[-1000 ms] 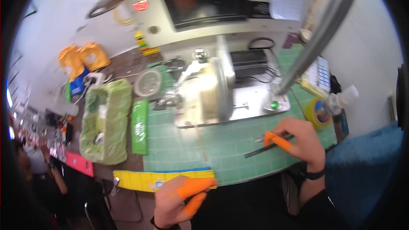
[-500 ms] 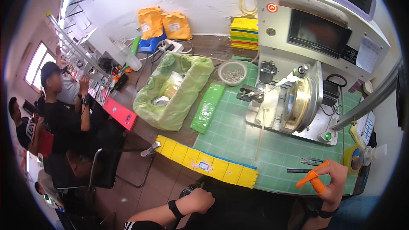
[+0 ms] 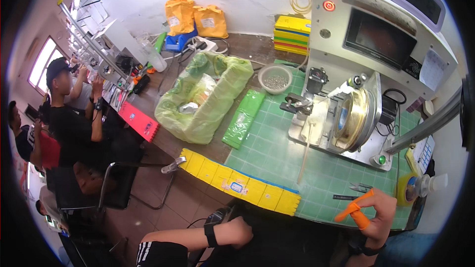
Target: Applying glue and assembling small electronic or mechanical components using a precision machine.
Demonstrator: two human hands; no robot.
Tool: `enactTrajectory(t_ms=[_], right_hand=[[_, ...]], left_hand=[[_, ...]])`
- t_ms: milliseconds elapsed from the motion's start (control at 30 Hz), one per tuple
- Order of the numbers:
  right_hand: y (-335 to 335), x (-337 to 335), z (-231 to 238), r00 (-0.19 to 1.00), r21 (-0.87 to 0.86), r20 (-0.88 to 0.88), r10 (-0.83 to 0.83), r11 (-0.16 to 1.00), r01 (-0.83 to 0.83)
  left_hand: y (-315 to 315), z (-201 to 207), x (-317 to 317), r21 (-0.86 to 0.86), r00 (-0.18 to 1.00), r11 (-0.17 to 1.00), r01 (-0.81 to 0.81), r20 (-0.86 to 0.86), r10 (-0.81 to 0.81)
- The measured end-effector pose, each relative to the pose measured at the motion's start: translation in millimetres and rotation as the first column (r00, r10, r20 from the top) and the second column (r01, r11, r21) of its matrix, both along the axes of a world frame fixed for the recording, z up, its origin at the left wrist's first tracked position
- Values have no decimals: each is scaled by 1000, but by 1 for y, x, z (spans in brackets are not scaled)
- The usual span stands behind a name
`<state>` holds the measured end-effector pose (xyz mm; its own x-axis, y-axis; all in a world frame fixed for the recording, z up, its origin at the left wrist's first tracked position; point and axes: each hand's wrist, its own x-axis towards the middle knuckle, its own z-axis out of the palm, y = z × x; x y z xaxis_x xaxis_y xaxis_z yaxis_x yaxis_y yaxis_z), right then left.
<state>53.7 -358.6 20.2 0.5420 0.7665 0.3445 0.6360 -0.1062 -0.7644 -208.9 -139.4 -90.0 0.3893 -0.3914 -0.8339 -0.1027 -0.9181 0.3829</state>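
My right hand (image 3: 380,211) is over the front right edge of the green cutting mat (image 3: 267,165). Orange finger cots (image 3: 358,210) cover its thumb and index finger, which are bent together in a pinch; anything between them is too small to make out. Tweezers (image 3: 360,187) and a slim black tool (image 3: 345,198) lie just beyond these fingers. Below the table edge my left hand (image 3: 239,231) is curled into a fist, its palm side hidden. Nearest to it on the table is a yellow segmented strip (image 3: 237,184).
A bench machine with a round wheel (image 3: 352,121) and a screen (image 3: 380,38) stands at the right. Left of it are a bowl of small metal pieces (image 3: 275,79), a green packet (image 3: 244,118) and a bag-lined bin (image 3: 190,131). Co-workers sit at the far left.
The whole view has shifted a little. My right hand has moved slightly left, still pinched. My left hand stays curled below the table edge.
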Motion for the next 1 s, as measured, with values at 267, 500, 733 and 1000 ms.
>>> enactTrajectory(t_ms=[267, 500, 733, 1000], right_hand=[[19, -6, 4, 992, 170, 17, 122, 978, -123], [23, -3, 26, 973, 185, 10, 232, 955, -230], [28, -12, 13, 993, 178, 73, 90, 979, -101], [30, -9, 11, 994, 204, -58, 92, 976, -78]], left_hand=[[43, 147, 72, -638, 689, 769, -45, 537, 486], [1, 168, 104, -874, 213, 438, -211, 396, 893], [-1, 161, 110, -881, 292, 402, -250, 327, 899], [0, 142, 108, -858, 104, 470, -205, 459, 883]])
